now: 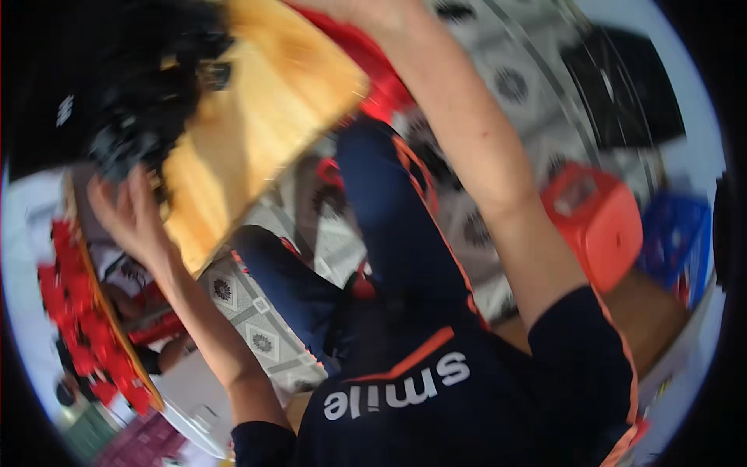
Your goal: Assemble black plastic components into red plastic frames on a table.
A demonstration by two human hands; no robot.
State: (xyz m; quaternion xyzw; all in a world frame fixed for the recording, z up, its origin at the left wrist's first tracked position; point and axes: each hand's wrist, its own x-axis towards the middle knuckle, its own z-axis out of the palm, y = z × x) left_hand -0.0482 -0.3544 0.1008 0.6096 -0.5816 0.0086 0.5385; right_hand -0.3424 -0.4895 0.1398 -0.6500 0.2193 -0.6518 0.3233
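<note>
My left hand [128,214] is at the left end of the wooden tabletop [288,86], its fingers spread at the lower edge of a dark heap of black pieces [144,101]. The heap is blurred, so I cannot make out the kind of pieces or whether my fingertips touch one. My right hand [342,8] reaches past the far side of the tabletop, above something red [381,82]. The upper edge of the view cuts off its fingers, and what they hold, if anything, is hidden.
A red plastic stool [603,226] stands at the right, beside a blue basket [678,237]. Farther back is a shiny black box-like object [622,86]. Several red pieces [85,319] lie along an orange-edged surface at the left. Patterned flooring [261,335] shows around my legs.
</note>
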